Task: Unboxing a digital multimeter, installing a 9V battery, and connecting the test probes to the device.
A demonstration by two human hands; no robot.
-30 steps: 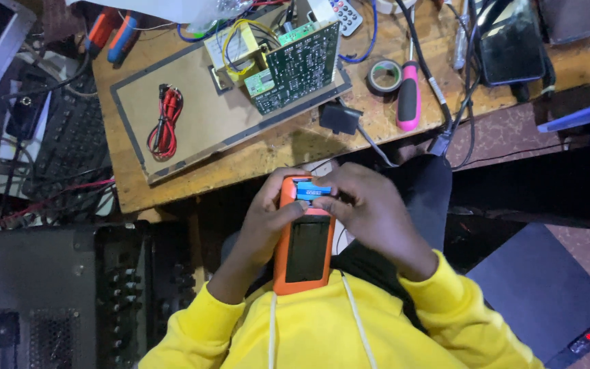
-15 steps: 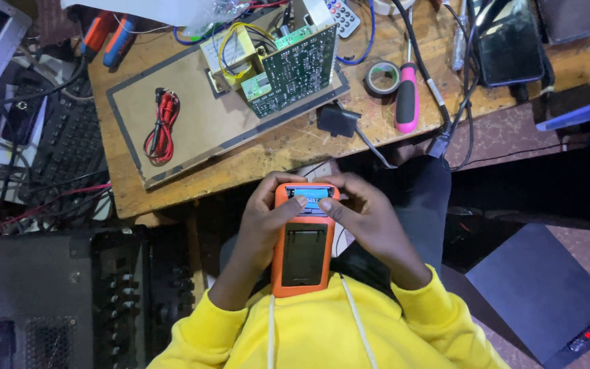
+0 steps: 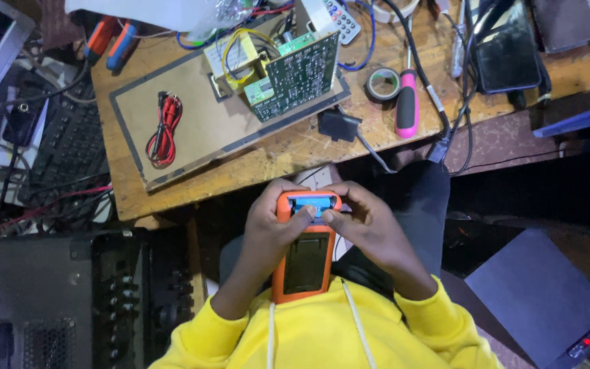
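Meter: an orange rubber-cased handheld meter (image 3: 306, 256), back side up, is held over the lap, below the edge of the worn wooden workbench (image 3: 295, 147).
Battery: a small blue rectangular battery (image 3: 312, 203) is seated in the open compartment at the meter's top end.
Left hand: the left hand (image 3: 268, 229) is wrapped around the case's left side, thumb laid at the battery.
Right hand: the right hand (image 3: 370, 225) is closed on the case's right side, thumb pressed against the battery.
Bench: 1 green circuit board (image 3: 295, 78), coiled red and black test leads (image 3: 164, 130) and a pink-handled screwdriver (image 3: 406, 106) are laid out there.
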